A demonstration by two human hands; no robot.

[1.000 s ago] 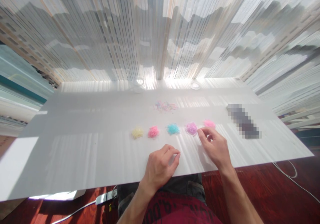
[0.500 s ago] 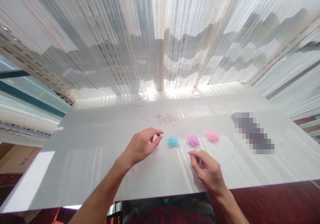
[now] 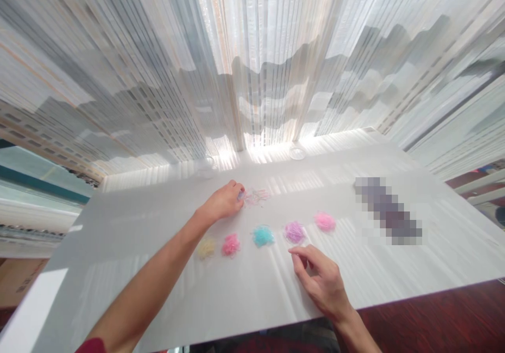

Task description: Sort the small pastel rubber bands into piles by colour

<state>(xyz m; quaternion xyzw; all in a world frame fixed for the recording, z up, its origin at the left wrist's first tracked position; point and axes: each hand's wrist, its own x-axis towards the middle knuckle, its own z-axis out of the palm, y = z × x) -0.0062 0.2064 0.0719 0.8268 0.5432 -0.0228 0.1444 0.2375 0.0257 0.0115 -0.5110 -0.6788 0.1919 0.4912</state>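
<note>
My left hand point(image 3: 225, 200) reaches across the table to the left end of a loose pile of thin, pale, mixed-colour pieces point(image 3: 258, 197). Its fingers curl down onto that pile, and what they grip is hidden. Closer to me runs a row of small heaps: yellow point(image 3: 206, 248), coral pink point(image 3: 231, 245), turquoise point(image 3: 263, 235), purple point(image 3: 294, 232) and light pink point(image 3: 325, 221). Just below the purple heap is my right hand point(image 3: 317, 279), thumb and forefinger tips together. Nothing shows between them.
These heaps lie on a white table point(image 3: 394, 269). Two clear round dishes or lids, one at left point(image 3: 207, 166) and one at right point(image 3: 297, 153), sit near its back edge. A blurred-out dark oblong point(image 3: 389, 211) lies at right. A striped curtain point(image 3: 252, 53) hangs behind.
My left hand moved from the front edge, over the coral-pink heap, up to the mixed pile. My right hand drew back from the purple heap toward me. The view shifted.
</note>
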